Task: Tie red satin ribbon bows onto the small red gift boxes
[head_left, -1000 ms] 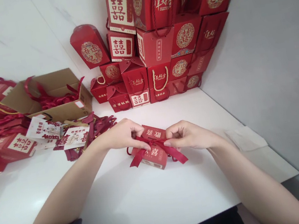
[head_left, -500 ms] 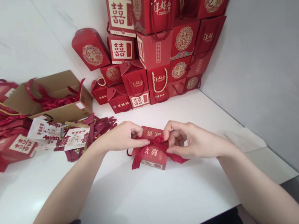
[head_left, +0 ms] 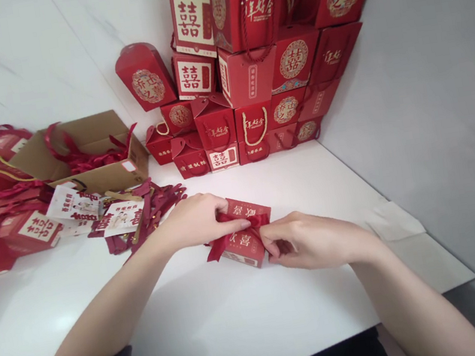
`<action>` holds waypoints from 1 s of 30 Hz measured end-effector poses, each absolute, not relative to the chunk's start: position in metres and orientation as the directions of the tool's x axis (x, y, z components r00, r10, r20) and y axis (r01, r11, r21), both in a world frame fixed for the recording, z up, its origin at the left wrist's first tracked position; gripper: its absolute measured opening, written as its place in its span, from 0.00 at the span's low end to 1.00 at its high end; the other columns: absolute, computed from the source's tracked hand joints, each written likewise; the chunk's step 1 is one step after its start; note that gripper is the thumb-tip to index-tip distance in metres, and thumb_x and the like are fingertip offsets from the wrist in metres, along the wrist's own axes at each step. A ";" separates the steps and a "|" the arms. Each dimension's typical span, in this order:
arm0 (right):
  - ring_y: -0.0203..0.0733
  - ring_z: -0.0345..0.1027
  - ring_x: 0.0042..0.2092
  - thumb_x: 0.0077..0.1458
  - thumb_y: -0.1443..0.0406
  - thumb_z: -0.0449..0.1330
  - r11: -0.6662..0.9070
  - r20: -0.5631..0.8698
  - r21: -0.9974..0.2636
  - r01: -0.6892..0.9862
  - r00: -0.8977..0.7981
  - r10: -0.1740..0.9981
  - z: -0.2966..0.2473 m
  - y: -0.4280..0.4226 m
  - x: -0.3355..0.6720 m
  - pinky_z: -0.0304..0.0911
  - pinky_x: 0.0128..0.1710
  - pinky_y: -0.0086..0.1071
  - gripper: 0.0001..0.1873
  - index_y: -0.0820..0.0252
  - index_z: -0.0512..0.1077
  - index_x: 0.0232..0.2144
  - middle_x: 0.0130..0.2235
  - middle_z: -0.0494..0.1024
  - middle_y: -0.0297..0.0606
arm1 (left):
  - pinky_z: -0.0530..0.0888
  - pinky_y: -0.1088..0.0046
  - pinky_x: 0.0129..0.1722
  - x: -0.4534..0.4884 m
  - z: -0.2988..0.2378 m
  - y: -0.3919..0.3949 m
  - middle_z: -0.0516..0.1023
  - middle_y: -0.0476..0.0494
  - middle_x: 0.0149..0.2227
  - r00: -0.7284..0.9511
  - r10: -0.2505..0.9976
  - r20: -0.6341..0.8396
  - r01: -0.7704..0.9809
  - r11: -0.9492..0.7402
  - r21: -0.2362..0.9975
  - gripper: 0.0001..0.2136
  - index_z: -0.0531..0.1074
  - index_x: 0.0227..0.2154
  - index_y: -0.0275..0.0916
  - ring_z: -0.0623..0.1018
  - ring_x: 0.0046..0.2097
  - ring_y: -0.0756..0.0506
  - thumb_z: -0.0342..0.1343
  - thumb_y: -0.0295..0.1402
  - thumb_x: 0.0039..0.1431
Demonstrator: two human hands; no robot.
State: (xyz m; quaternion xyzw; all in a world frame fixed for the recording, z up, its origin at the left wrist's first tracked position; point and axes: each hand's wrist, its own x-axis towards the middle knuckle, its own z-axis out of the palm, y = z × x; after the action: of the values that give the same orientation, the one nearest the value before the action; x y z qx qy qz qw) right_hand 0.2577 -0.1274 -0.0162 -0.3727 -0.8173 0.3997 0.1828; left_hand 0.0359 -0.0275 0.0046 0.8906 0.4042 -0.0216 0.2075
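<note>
A small red gift box point(head_left: 250, 253) with white characters lies on the white table in front of me. Across its top runs a dark red ribbon point(head_left: 217, 249), knotted or looped near the middle, with one tail hanging over the left side. My left hand point(head_left: 203, 220) is closed on the ribbon at the box's upper left, its thumb pressing by the knot. At the right edge of the box my right hand point(head_left: 305, 241) pinches the ribbon with curled fingers, which cover that ribbon end.
Stacked red gift boxes point(head_left: 248, 76) stand along the back wall. An open cardboard box point(head_left: 105, 179) holds red ribbons. Printed cards point(head_left: 121, 219) lie on a heap of dark red straps; more red boxes point(head_left: 29, 228) crowd the left. A pale sheet point(head_left: 393, 222) lies at right.
My right hand has turned and lowered, its fingers closing over the right ribbon tail, which is now hidden. My left thumb has shifted slightly right across the knot.
</note>
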 end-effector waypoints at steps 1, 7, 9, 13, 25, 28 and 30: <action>0.32 0.67 0.28 0.51 0.72 0.60 0.347 -0.061 -0.822 0.451 -0.675 0.735 -0.016 -0.126 0.261 0.58 0.28 0.25 0.08 0.58 0.63 0.27 0.27 0.73 0.29 | 0.55 0.74 0.21 0.037 0.005 -0.030 0.72 0.48 0.22 0.656 0.728 -0.198 0.745 -0.581 0.328 0.26 0.68 0.20 0.38 0.66 0.22 0.50 0.53 0.60 0.47; 0.34 0.68 0.18 0.57 0.53 0.58 -0.099 -0.194 -0.966 0.241 -0.413 0.890 -0.020 -0.116 0.266 0.63 0.19 0.26 0.16 0.56 0.63 0.40 0.21 0.76 0.29 | 0.57 0.75 0.24 0.042 0.013 -0.035 0.76 0.49 0.25 0.626 0.740 -0.246 0.775 -0.556 0.301 0.26 0.75 0.26 0.42 0.70 0.26 0.48 0.54 0.62 0.44; 0.33 0.66 0.16 0.57 0.51 0.58 -0.117 -0.184 -0.971 0.207 -0.341 0.922 -0.026 -0.112 0.261 0.61 0.16 0.24 0.17 0.56 0.63 0.39 0.20 0.75 0.29 | 0.57 0.75 0.24 0.042 0.014 -0.035 0.76 0.49 0.25 0.625 0.746 -0.232 0.776 -0.561 0.287 0.25 0.75 0.26 0.42 0.70 0.25 0.48 0.54 0.62 0.44; 0.31 0.65 0.16 0.56 0.54 0.59 -0.130 -0.191 -0.977 0.169 -0.424 0.885 -0.037 -0.107 0.253 0.60 0.16 0.22 0.15 0.59 0.65 0.31 0.19 0.75 0.30 | 0.57 0.75 0.23 0.038 0.014 -0.032 0.74 0.50 0.22 0.650 0.726 -0.227 0.756 -0.583 0.298 0.25 0.72 0.23 0.41 0.69 0.24 0.49 0.56 0.61 0.43; 0.31 0.69 0.20 0.56 0.54 0.61 -0.180 -0.200 -0.980 0.087 -0.486 0.851 -0.043 -0.100 0.259 0.66 0.21 0.24 0.16 0.61 0.69 0.28 0.22 0.76 0.31 | 0.62 0.79 0.22 0.026 0.010 -0.009 0.70 0.50 0.20 0.775 0.514 -0.368 0.617 -0.491 0.615 0.20 0.69 0.23 0.36 0.67 0.23 0.53 0.60 0.51 0.48; 0.31 0.68 0.22 0.57 0.55 0.60 -0.146 -0.176 -0.984 0.100 -0.478 0.860 -0.042 -0.100 0.259 0.64 0.23 0.24 0.15 0.61 0.69 0.28 0.22 0.75 0.31 | 0.60 0.80 0.17 0.023 0.012 -0.003 0.67 0.51 0.17 0.772 0.470 -0.428 0.615 -0.383 0.689 0.19 0.70 0.22 0.36 0.63 0.18 0.55 0.55 0.48 0.56; 0.31 0.68 0.22 0.58 0.54 0.59 -0.122 -0.148 -0.989 0.085 -0.470 0.870 -0.041 -0.101 0.258 0.62 0.23 0.25 0.16 0.61 0.68 0.28 0.22 0.75 0.32 | 0.56 0.80 0.14 0.022 0.013 0.000 0.65 0.52 0.16 0.776 0.481 -0.408 0.600 -0.362 0.714 0.18 0.71 0.21 0.35 0.59 0.15 0.56 0.55 0.46 0.56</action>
State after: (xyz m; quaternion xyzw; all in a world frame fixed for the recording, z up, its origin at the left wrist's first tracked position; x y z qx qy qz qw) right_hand 0.2576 -0.1011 -0.0414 -0.4089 -0.5841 0.6275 0.3129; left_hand 0.0219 -0.0001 0.0127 0.8226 0.3285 -0.0648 0.4596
